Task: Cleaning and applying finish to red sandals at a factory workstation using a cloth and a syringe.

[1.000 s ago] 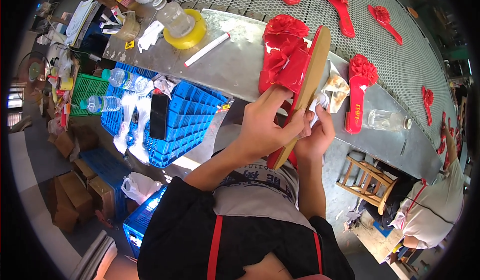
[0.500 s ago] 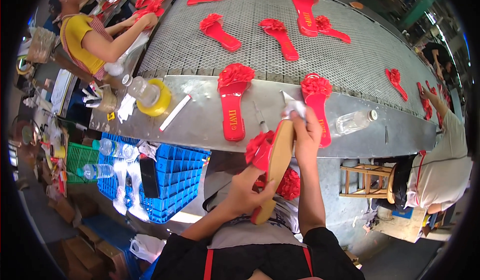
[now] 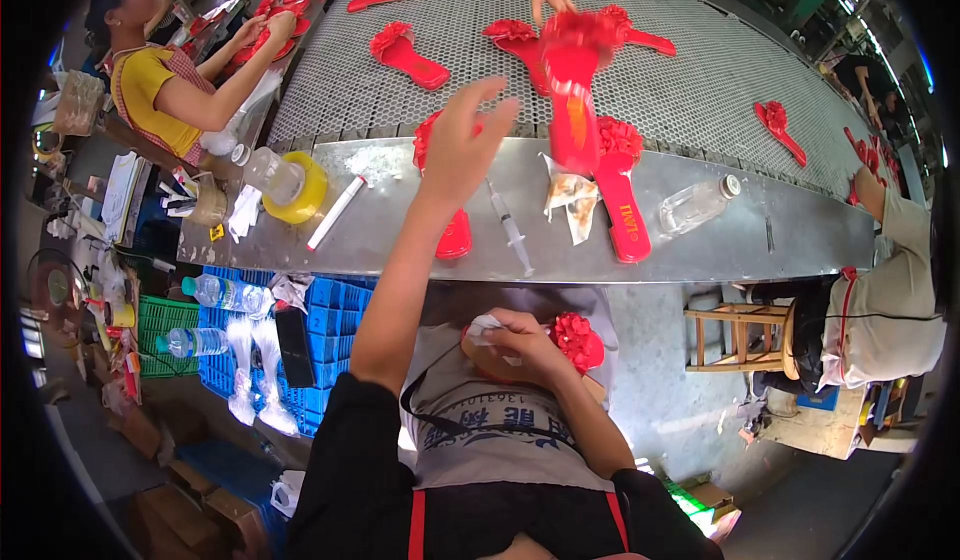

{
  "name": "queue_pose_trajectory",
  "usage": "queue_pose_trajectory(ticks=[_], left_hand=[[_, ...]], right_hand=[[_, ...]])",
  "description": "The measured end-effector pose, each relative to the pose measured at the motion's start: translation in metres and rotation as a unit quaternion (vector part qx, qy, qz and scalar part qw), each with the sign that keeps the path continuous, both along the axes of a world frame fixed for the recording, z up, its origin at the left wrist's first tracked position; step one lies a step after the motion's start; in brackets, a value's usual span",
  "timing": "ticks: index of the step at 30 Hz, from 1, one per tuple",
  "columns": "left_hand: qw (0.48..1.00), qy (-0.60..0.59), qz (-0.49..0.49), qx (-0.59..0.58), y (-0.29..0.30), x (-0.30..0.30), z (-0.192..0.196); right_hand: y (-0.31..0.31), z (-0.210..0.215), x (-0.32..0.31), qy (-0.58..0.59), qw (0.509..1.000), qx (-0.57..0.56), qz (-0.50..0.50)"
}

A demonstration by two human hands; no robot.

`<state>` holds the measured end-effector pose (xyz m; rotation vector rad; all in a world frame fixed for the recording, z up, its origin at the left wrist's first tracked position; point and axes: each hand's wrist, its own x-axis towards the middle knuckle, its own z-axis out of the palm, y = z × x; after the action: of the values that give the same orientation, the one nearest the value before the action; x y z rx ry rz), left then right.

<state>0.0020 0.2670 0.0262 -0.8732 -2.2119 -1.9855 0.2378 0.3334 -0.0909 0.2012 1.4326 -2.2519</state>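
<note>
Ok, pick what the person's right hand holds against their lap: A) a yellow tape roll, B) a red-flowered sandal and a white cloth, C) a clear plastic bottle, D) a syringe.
B: the right hand grips a red-flowered sandal and a white cloth at the lap.

sandal in my right hand (image 3: pixel 575 342): red, ruffled flower
blurred sandal beyond my left hand (image 3: pixel 572 90): red
mesh belt (image 3: pixel 690 90): grey, perforated
metal ledge (image 3: pixel 400 235): dull silver
tape roll, far left (image 3: pixel 300 188): yellow
crates, near left (image 3: pixel 330 325): blue
my apron straps (image 3: pixel 415 525): red on black
</note>
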Motion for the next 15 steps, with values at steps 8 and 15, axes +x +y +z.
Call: queue_pose_trajectory(ticks=[8,15], left_hand=[[0.976,0.026,-0.044,-0.211,0.055,-0.002,-0.051],[0.962,0.232,0.062,-0.134,0.015,0.018,-0.044]], right_hand=[[0.01,-0.025,0.01,0.016,0.996,-0.012,-0.087],[0.015,-0.038,0.007,0.002,0.993,-0.063,-0.097]])
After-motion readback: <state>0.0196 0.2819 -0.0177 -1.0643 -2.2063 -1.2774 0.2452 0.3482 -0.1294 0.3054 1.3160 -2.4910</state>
